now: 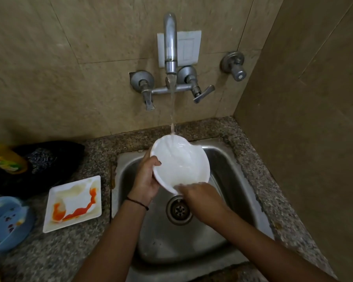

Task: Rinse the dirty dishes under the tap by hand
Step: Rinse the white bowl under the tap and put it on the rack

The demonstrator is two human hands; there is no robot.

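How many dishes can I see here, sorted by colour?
White: 2, the round dish under the tap and the square plate on the counter.
Blue: 2, it seems: blue dishes nested at the left edge, partly cut off.
Total: 4.

Left hand [146,178] gripping white bowl [181,161], right hand [200,198] touching, tap [170,43] running
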